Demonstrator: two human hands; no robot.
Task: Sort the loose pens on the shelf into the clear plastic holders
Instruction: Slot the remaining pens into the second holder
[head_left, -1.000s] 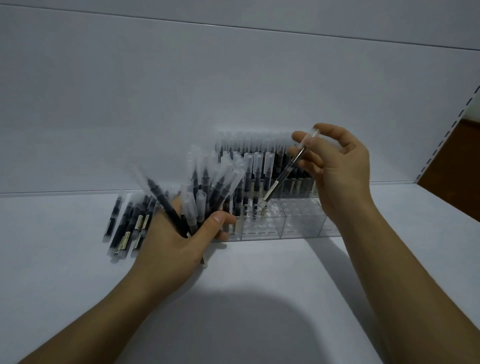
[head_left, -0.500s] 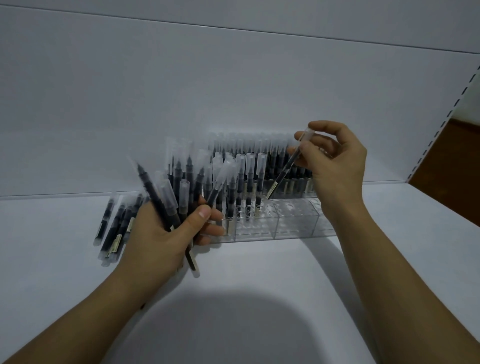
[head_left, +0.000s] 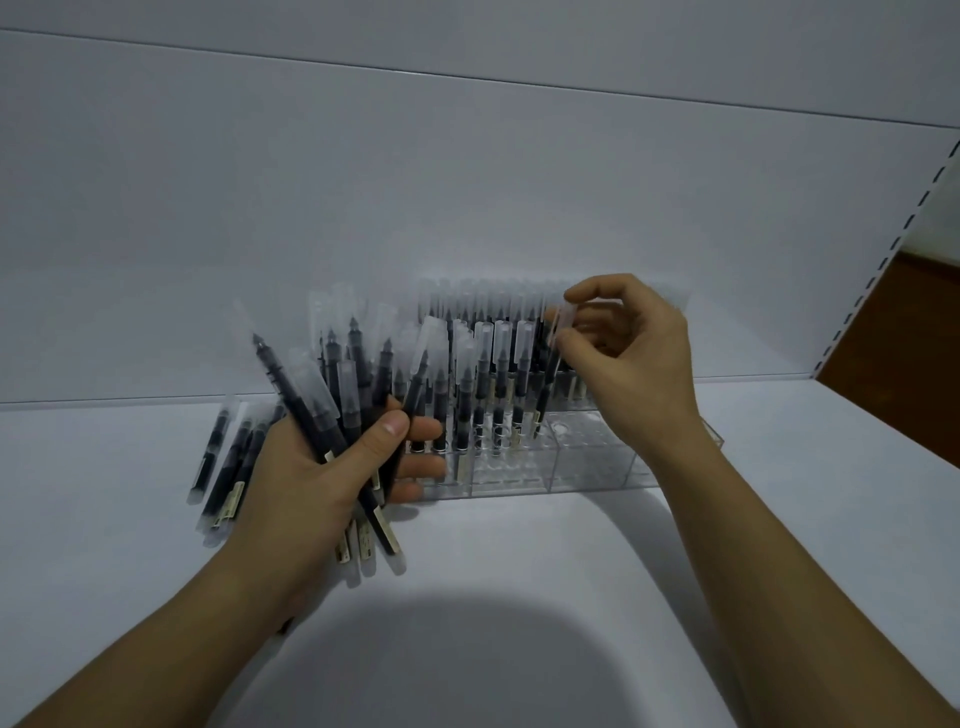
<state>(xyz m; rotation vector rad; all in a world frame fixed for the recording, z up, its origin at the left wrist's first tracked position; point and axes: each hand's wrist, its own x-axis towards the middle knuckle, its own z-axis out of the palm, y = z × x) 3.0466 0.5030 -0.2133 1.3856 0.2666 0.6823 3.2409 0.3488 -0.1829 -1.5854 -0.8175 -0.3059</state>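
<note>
Right hand (head_left: 634, 364) is up over the clear plastic holder (head_left: 587, 460), its fingers (head_left: 589, 297) and thumb pinched on the capped top of a single pen (head_left: 546, 387). The long axis of that pen is near upright: the cap end leans a little right toward the palm, and the lower end points down and slightly left at the holder's top face. We place that lower end just right of the last of the standing pens (head_left: 498, 384) in the front row, at or just above the next open socket. Whether it has entered the socket we cannot tell, as it is clear plastic against clear plastic. The relation that matters is that the socket lies almost straight below the pinch, along the pen's own axis. We judge the next move to be a short drop, with the lean taken out first. Left hand (head_left: 311, 483) sits lower, left of the holder, with fingers and thumb wrapped round a fanned bundle of pens (head_left: 332, 384), caps up and splayed. Some of these overlap the holder's left end in our view. More loose pens (head_left: 221, 462) lie flat on the shelf (head_left: 779, 545) beyond that hand. The right hand is plainly nearer the empty sockets, and the holder's right compartments show open.
</note>
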